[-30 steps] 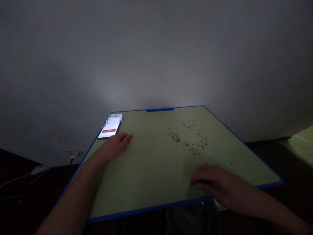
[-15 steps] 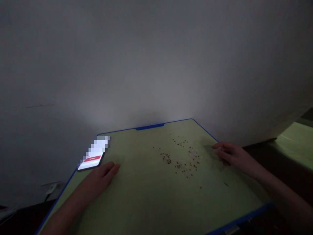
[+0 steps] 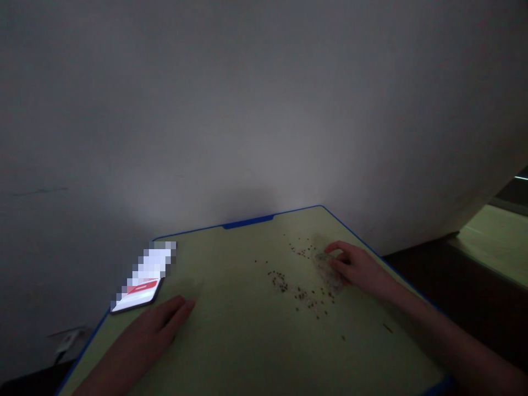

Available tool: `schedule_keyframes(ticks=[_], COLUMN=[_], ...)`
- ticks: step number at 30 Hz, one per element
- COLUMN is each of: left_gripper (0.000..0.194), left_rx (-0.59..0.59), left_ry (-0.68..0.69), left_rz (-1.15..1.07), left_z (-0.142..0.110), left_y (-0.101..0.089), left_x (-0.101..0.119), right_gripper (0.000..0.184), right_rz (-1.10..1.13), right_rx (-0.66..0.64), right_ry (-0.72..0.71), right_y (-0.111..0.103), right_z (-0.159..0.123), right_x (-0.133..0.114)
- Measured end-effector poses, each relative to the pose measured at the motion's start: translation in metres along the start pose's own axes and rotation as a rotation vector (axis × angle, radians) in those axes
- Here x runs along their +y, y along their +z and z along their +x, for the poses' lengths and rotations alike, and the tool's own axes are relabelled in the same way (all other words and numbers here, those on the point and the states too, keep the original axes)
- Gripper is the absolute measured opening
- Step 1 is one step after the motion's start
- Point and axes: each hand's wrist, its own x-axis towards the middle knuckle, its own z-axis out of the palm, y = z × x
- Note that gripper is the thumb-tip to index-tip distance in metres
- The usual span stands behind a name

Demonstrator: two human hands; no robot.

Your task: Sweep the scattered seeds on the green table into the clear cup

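My right hand (image 3: 350, 267) is over the right side of the pale yellow-green table. Its thumb and fingers are closed on a see-through bag (image 3: 325, 270), thin and hard to make out in the dim light. Beside and below the bag lie small dark seed-like bits (image 3: 305, 297), scattered in loose clusters with some paler bits among them. My left hand (image 3: 167, 322) rests on the left of the table, its fingers curled together, with nothing visible in it. A lit phone (image 3: 142, 280) lies just beyond that hand.
The table (image 3: 231, 335) has a blue rim and stands against a grey wall (image 3: 264, 121). A thin dark sliver (image 3: 388, 328) lies near my right forearm. A white plug-like object (image 3: 68, 341) is low on the left. Another pale surface (image 3: 495, 236) shows at far right.
My right hand has moved left from the table's right edge to the scattered bits, bringing the see-through bag along. My left hand stays on the table; the view has shifted slightly.
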Motion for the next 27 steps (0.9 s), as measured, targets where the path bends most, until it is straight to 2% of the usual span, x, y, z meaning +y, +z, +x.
schedule_keyframes(ticks=[5, 9, 17, 22, 27], left_gripper=[0.05, 0.048, 0.049, 0.047, 0.047], left_rx=[-0.063, -0.033, -0.042, -0.032, -0.016], left_ry=[0.021, 0.017, 0.032, 0.04, 0.066], left_rz=[0.016, 0.01, 0.035, 0.064, 0.067], left_z=[-0.001, 0.0, -0.004, -0.004, -0.004], left_y=[0.001, 0.002, 0.001, 0.002, 0.004], left_x=[0.0, 0.0, 0.009, 0.009, 0.007], right_gripper=[0.018, 0.016, 0.016, 0.016, 0.016], right_rz=[-0.122, -0.094, -0.095, -0.183, -0.3], right_rx=[0.045, 0.031, 0.049, 0.021, -0.002], right_ry=[-0.042, 0.012, 0.024, -0.006, -0.06], right_y=[0.003, 0.003, 0.013, 0.025, 0.041], right_z=[-0.004, -0.005, -0.002, 0.004, 0.025], right_x=[0.004, 0.005, 0.002, -0.009, -0.027])
